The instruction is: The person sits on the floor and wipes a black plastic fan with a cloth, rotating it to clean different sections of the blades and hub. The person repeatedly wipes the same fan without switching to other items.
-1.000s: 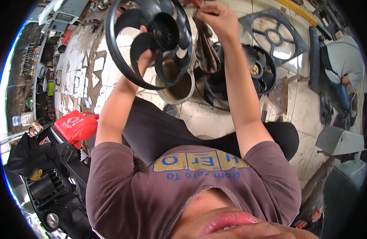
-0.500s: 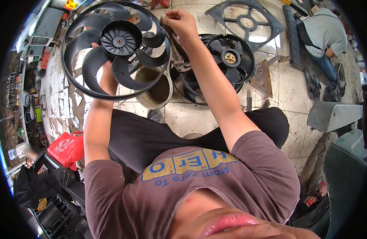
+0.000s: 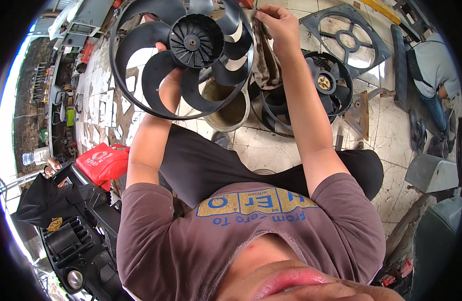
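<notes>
- Nearest, the left hand (image 3: 169, 84) has the fan (image 3: 196, 40) up off the floor (image 3: 256, 143). A thumb and fingertip show between the blades, curled on them; the other fingers are mostly hidden, so I can't tell how they sit.
- A second ago the fan was tipped steeply; now it has been turned, so the ribbed hub looks up at its holder. To my eye that leaves the blades easier to see and to get at.
- Just beside the fan's right rim, the right hand (image 3: 282, 27) has thumb and fingertips pressed together, pinching the top of the cloth (image 3: 266, 60), which hangs crumpled. That pinch hasn't changed.
- Below, the bucket (image 3: 246, 106) stands on the floor, the fan hiding its left side.
- Right of it lies the second fan (image 3: 323, 83), partly behind the right forearm.
- Farther off, the frame (image 3: 347, 40) lies toward the floor's far right corner; a co-worker (image 3: 434, 62) bends at its right edge.
</notes>
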Available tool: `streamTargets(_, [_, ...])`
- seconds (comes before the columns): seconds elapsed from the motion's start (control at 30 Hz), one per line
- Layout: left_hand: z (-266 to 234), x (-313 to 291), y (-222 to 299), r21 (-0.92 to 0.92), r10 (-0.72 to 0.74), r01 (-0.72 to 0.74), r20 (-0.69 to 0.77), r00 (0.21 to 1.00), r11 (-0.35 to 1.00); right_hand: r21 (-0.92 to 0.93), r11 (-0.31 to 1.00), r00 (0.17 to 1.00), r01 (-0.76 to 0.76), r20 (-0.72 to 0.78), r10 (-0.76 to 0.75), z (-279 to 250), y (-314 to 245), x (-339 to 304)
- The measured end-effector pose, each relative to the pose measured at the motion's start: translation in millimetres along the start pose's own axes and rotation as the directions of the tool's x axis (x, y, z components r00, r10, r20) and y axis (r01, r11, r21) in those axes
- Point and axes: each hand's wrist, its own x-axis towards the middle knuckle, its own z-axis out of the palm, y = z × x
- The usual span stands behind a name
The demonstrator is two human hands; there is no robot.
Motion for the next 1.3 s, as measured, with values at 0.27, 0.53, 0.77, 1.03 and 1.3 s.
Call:
streamTargets(0.27, [28, 12, -32, -0.160, -0.186, 0.192, 0.053, 0.981, 0.968, -0.170, 0.979, 0.955, 0.111, 0.291, -0.058, 37, -23, -26])
streamTargets(0.53, [45, 17, -48, -0.285, -0.338, 0.333, 0.034, 0.941, 0.899, -0.669, 0.567, 0.847, 0.481, 0.522, -0.103, 36, 26, -37])
streamTargets(0.77, [46, 17, -94, -0.245, -0.237, 0.256, 0.104, 0.966, 0.935, -0.775, 0.274, 0.822, 0.569, 0.533, -0.199, 35, 27, -50])
streamTargets(1.03, [37, 23, -93, -0.235, -0.327, 0.352, 0.140, 0.935, 0.906, -0.755, 0.181, 0.776, 0.630, 0.606, -0.173, 51, 48, -64])
streamTargets(1.3, [70, 4, -26, -0.295, -0.459, 0.481, 0.144, 0.877, 0.825, -0.822, 0.243, 0.841, 0.516, 0.540, 0.040, 55, 31, -60])
